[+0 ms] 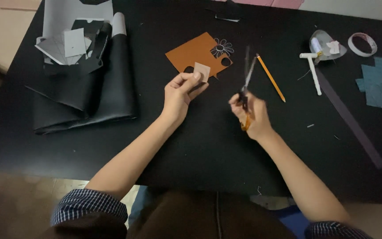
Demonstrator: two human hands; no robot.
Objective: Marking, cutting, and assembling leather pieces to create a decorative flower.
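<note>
My left hand pinches a small tan square piece between thumb and fingers, just above the black table. Right behind it lies a brown sheet with cut-out holes and a flower outline at its right edge. My right hand grips scissors with orange handles, blades blurred and pointing away from me. An orange pencil lies on the table just to the right of the blades.
Folded black material with grey and white scraps on it fills the left. At right lie a white T-shaped tool, a tape roll, teal scraps and a long dark strip.
</note>
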